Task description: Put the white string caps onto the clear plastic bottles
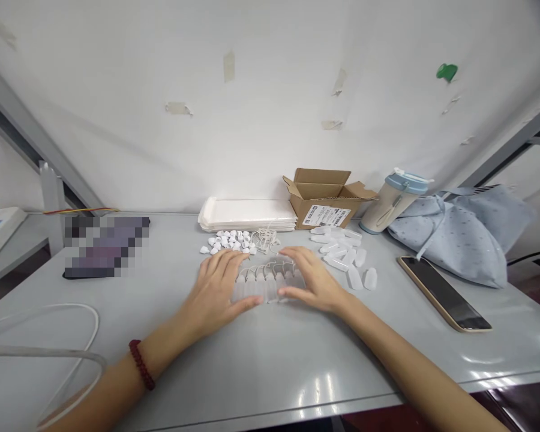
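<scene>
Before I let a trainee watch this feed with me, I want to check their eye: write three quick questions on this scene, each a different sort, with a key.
1. Multiple choice: from the camera's view, where do the white caps lie relative to the loose strings? A, to their left; B, to their right; C, underneath them.

2. True or false: the cardboard box has its top flaps open.

3. Short answer: what is lined up between the left hand and the right hand?

Key: 1, A. 2, True. 3, A row of translucent plastic bottles.
</scene>
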Demonstrator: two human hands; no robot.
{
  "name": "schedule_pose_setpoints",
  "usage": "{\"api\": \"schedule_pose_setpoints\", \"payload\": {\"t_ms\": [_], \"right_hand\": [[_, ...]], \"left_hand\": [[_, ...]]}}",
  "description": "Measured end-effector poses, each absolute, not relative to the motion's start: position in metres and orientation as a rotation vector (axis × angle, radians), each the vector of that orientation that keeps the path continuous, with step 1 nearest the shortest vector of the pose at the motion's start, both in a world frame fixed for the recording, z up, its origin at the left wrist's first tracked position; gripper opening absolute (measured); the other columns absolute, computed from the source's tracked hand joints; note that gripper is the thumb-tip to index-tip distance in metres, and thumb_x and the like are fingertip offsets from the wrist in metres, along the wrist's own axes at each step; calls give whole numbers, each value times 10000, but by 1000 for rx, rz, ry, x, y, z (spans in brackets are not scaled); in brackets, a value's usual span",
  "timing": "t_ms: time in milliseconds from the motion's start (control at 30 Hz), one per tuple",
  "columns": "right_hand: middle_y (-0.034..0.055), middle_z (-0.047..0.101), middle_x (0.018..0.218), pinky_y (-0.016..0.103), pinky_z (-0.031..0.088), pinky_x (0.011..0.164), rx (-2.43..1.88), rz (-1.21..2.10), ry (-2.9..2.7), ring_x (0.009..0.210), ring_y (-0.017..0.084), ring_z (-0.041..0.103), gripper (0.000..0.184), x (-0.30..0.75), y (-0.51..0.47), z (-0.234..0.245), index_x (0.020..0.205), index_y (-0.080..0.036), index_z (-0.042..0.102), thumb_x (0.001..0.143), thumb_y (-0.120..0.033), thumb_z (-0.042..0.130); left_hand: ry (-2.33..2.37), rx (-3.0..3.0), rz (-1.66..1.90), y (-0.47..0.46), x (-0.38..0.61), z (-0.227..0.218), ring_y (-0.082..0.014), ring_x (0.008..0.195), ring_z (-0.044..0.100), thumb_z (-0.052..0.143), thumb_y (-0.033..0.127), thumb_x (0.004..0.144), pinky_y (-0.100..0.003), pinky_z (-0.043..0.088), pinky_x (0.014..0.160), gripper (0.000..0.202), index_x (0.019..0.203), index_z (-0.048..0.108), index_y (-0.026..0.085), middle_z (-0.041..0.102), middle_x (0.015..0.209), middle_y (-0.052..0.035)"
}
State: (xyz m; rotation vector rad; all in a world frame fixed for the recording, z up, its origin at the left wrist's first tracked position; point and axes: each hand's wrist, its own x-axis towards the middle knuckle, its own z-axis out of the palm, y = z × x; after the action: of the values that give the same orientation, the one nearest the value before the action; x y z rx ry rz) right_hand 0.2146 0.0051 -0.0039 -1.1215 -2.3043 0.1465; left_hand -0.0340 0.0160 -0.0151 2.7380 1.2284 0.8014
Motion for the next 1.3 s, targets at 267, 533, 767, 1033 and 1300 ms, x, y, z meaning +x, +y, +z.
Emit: {"api": "schedule_pose_setpoints", "payload": {"t_ms": [267, 533, 767, 1033, 1300], "right_hand": [[84, 661, 866, 368, 470, 706, -1560, 30, -2205, 727, 213, 625, 103, 261, 21, 12, 927, -160, 573, 866, -176, 491], [103, 655, 1027, 279, 380, 668, -2103, -46, -2232, 872, 214, 616, 235, 260, 9, 38, 978, -135, 611, 796, -49, 490], [156, 633, 1091, 311, 386, 761, -2384, -62, -2237, 1038, 262, 579, 334, 259, 5, 47, 1079, -88, 606, 787, -8, 466], [166, 662, 1001, 301, 387, 696, -2389, -35, -2295, 981, 272, 607, 289, 259, 5, 41, 967, -105, 648, 761, -2, 475], [133, 667, 980, 302, 410, 678, -2112, 37, -2161, 929, 265, 608, 208, 257, 8, 28, 932, -132, 646, 762, -95, 533]], "left_hand": [[1291, 2618, 797, 29, -36, -1, -280, 1122, 472, 432, 365, 927, -493, 395, 929, 283, 1109, 540, 177, 573, 1156, -105], [1367, 2714, 481, 66, 12, 26, -247, 910, 574, 434, 163, 841, -335, 444, 760, 243, 816, 676, 169, 674, 845, -74], [1499, 2711, 314, 87, 44, 29, -254, 633, 605, 502, 116, 685, -310, 374, 578, 195, 558, 650, 138, 659, 626, -125], [1494, 2668, 359, 92, 43, 25, -215, 481, 533, 484, 112, 614, -301, 276, 494, 201, 478, 618, 174, 593, 492, -93], [1507, 2458, 655, 95, 28, 43, -188, 605, 615, 485, 167, 687, -262, 391, 563, 184, 604, 649, 179, 662, 601, -35]]}}
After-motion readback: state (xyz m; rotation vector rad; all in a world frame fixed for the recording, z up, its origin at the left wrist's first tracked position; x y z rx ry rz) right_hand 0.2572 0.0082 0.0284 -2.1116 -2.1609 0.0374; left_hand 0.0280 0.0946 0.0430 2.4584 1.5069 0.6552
